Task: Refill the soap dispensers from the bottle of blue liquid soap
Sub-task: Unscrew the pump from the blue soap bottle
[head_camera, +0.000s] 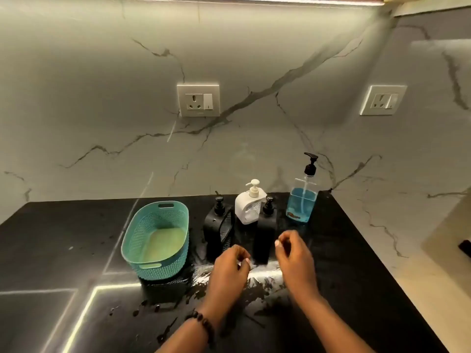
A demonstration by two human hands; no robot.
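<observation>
Blue soap bottle (302, 197) stands upright by the wall, behind and right of the black dispenser (263, 230), nearer the right hand (293, 253) than the left hand (230, 266), both with loosely curled, empty fingers.

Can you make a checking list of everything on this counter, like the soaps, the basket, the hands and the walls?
Surface: black countertop, shiny, with wet streaks and droplets near the hands.
Job's things: clear bottle of blue liquid soap, upright at the back right, partly full, black pump on. White dispenser and two black dispensers, left and right, upright, pumps on.
Clutter: teal basket left of the dispensers, holding something pale yellow-green.
Grippers: left hand and right hand in front of the dispensers, fingers curled, holding nothing; bead bracelet on the left wrist.
Cables: nothing seen.
Surroundings: marble-look wall with two socket plates, one and another; light strip overhead.
</observation>
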